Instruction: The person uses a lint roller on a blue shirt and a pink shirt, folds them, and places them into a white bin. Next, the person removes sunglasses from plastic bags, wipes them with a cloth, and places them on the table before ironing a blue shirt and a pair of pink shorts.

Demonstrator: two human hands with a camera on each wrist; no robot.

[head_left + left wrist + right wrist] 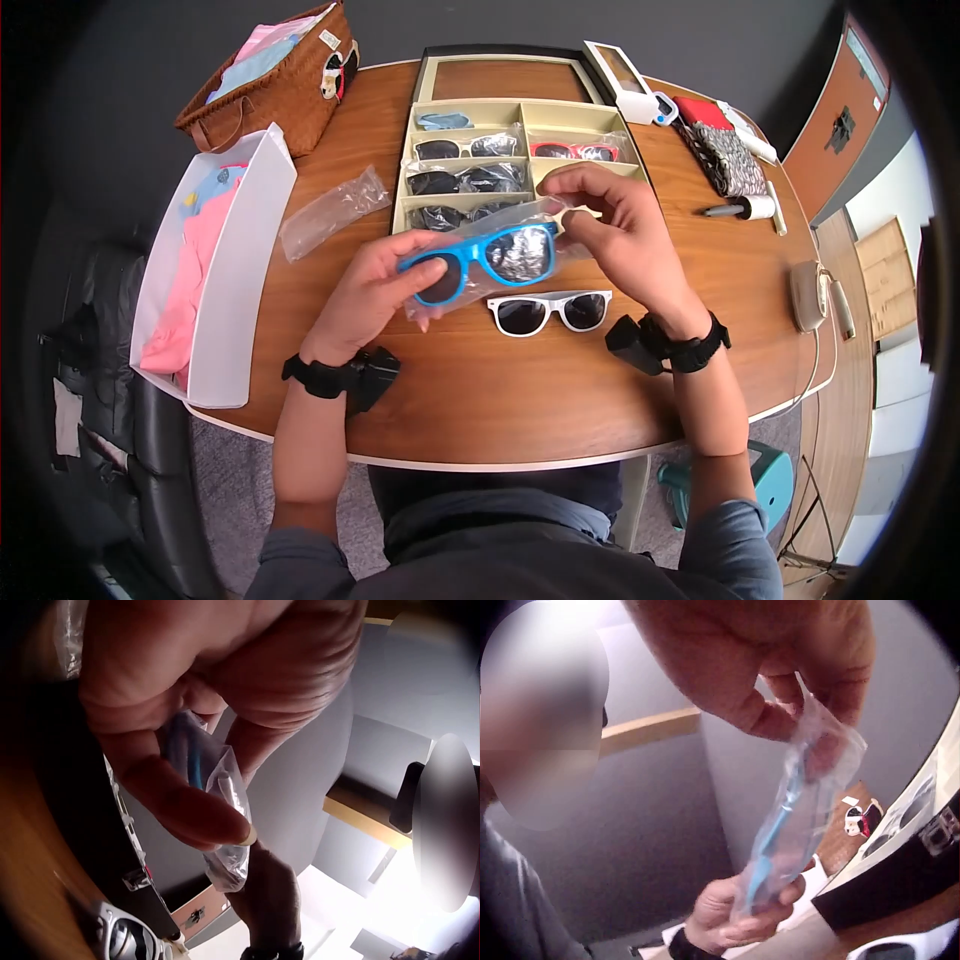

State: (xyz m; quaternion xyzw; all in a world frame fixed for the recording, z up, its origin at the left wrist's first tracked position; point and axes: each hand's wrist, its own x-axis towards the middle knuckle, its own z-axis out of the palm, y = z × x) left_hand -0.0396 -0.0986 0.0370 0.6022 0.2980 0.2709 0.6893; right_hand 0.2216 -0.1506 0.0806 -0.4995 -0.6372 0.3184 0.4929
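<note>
Blue-framed sunglasses [519,254] lie inside a clear plastic bag [821,806], held up above the table. My left hand [362,292] grips one end through the plastic, with its thumb across a dark lens. At the other end, my right hand [628,232] pinches the bag between thumb and fingers, as the right wrist view shows. White-framed sunglasses [522,316] without a bag sit on the table just below, lenses facing me. Behind the hands stands a compartmented display case [523,113] with several pairs of sunglasses, mostly bagged; the right hand hides part of it.
A crumpled clear bag [335,212] lies left of the case. Further left are a white box [245,290] with pink cloth and a brown basket [290,95]. At the right are a patterned pouch [728,160], a lint roller [757,207] and a beige corded device [808,297].
</note>
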